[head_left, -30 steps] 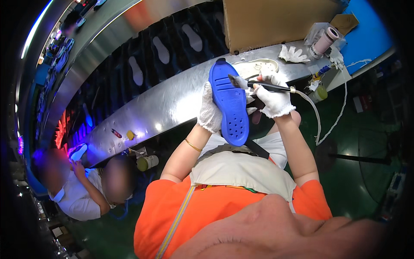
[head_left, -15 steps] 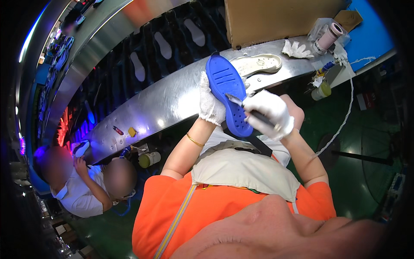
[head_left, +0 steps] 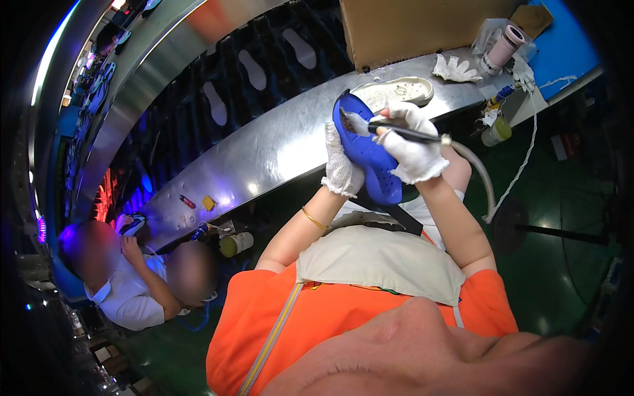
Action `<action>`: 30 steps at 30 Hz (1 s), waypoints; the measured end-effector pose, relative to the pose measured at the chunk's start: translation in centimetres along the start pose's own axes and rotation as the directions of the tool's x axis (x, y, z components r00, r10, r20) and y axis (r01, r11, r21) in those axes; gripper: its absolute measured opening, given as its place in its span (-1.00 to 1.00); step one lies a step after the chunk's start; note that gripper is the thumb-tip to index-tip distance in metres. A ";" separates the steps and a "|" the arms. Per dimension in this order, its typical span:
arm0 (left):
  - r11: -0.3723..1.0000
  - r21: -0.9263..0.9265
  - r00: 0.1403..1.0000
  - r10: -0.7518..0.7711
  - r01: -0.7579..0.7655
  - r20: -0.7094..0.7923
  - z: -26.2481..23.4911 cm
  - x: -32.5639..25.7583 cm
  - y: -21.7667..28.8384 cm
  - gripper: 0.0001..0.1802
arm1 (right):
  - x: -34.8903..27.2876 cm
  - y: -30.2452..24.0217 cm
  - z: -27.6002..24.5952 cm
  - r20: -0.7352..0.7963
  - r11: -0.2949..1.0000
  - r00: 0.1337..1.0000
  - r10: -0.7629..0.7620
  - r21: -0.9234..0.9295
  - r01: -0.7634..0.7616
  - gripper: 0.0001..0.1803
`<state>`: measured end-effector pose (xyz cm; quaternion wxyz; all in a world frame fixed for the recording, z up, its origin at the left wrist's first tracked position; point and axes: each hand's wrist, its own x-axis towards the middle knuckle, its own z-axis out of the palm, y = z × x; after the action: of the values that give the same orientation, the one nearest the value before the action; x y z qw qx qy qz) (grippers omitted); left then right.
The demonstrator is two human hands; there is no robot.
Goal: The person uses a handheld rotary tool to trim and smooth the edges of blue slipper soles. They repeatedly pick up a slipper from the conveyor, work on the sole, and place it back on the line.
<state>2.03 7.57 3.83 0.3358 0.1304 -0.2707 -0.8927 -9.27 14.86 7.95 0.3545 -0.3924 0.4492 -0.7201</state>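
Observation:
My left hand [head_left: 342, 168], in a white knit glove, is closed around the left side of a blue shoe sole [head_left: 372, 160]. The sole is tilted above the near edge of the metal bench, its far end up; small holes dot its surface. In my gloved right hand [head_left: 417, 155] is a brush [head_left: 404, 132] with a black handle and a pale hose behind it. The bristles lie at the far end of the sole, inside its rim. Just beyond rests a cream-white shoe sole [head_left: 393, 92] on the bench.
The metal bench [head_left: 264, 162] curves along a dark conveyor carrying grey insoles [head_left: 252, 70]. A cardboard box [head_left: 416, 33], a spare white glove [head_left: 456, 68] and a pink bottle [head_left: 503, 49] stand or lie at far right. Left, a co-worker [head_left: 129, 300] holds a shoe.
The brush has gone from the middle of the blue sole to its far end, and its handle has swung nearly level. The sole has tilted and shifted slightly right.

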 end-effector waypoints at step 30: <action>0.909 0.202 0.929 -0.343 0.365 -0.138 -2.6 -3.0 0.5 -0.05 | -5.3 1.2 -1.9 0.122 0.993 0.990 0.064 -0.103 -0.051 -0.87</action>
<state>5.63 8.22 2.13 0.1644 0.2587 -0.3244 -0.8949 -8.44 19.76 4.95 0.3827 -0.4409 0.4724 -0.6603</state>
